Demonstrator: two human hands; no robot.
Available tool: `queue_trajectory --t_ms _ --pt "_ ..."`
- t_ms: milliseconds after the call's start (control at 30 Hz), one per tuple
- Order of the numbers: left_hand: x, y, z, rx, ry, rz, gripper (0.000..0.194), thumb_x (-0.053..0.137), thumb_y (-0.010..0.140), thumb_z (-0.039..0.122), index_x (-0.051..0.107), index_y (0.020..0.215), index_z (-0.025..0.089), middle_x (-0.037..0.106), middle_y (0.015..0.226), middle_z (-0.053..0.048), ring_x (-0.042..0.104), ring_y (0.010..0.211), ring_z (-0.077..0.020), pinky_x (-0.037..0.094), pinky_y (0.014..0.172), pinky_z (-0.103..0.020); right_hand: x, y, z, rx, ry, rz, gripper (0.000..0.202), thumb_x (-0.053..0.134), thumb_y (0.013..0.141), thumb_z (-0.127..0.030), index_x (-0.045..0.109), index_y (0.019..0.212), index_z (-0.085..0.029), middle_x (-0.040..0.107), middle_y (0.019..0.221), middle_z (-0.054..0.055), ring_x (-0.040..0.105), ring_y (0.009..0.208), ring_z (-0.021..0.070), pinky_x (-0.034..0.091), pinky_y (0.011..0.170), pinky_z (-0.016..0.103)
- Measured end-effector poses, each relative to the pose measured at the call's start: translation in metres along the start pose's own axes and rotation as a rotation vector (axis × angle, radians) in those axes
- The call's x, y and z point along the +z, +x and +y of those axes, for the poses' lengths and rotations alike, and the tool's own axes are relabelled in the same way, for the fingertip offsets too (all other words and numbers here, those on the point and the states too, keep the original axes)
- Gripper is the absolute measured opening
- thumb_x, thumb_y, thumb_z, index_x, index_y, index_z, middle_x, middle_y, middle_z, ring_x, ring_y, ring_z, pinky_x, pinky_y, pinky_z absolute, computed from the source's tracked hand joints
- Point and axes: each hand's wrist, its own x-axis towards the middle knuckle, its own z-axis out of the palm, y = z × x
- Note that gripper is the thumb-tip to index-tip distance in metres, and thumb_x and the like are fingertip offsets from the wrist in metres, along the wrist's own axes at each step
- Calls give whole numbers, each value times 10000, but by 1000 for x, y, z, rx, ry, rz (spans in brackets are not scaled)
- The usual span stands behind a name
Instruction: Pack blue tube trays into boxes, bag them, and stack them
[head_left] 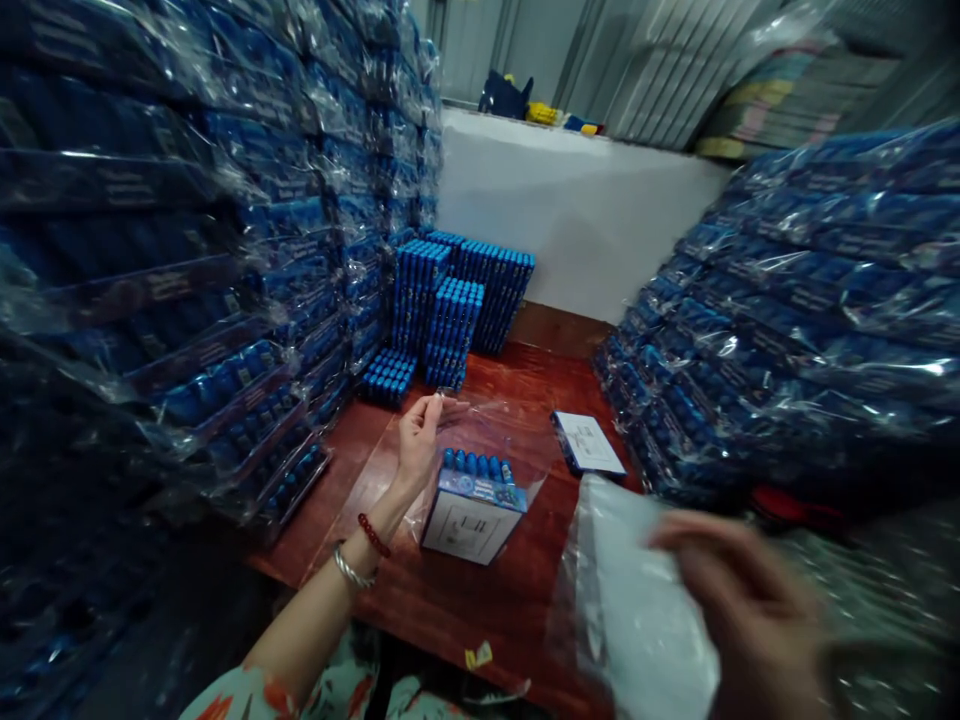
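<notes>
Place: packing workshop or stockroom — can't tell which
Left stack (262,200): film-wrapped multipacks of blue cylinders, piled high
Right stack (810,250): more of the same
Worktable (480,610): reddish wood — bears unwrapped blocks of blue cylinders (454,325)
Back: ribbed panels (660,70) above a white partition (562,210)

Blue-and-white box (474,512), reddish-brown table (480,610)

Ahead of my left fingers (430,412), stacks of blue cylinders (454,325) block the way; to their left rises a wall of plastic-wrapped packs (247,200). Below them, the clear film (487,412) they pinch and the white-sided box (469,525) obstruct. Open counter (538,560) runs between that box and the whitish plastic bags (637,590) at my right fingers (701,530); wrapped stacks (795,290) bar the way beyond.
</notes>
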Motion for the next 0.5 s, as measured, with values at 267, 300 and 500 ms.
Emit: queue_trajectory --t_ms 267,300,500 --pt "-9 -17 14 56 300 -123 330 526 873 431 645 754 147 690 746 -50 641 713 -154 493 717 -252 151 -2 -33 11 -734 -590 826 386 705 27 270 1438 -334 300 1499 66 689 658 174 549 506 287" --pt "-12 -26 17 71 380 -205 334 499 893 406 656 745 150 689 739 -50 636 707 -153 488 709 -246 153 2 -30 44 -746 -585 812 391 712 22 273 1439 -320 306 1496 77 689 661 177 553 522 294" --pt "-36 -82 13 297 774 -779 299 378 935 205 672 953 153 715 875 -83 665 830 -170 502 778 -254 149 -2 -10 117 -183 -412 688 421 695 -47 441 1351 -250 438 1423 89 665 829 175 542 705 296"
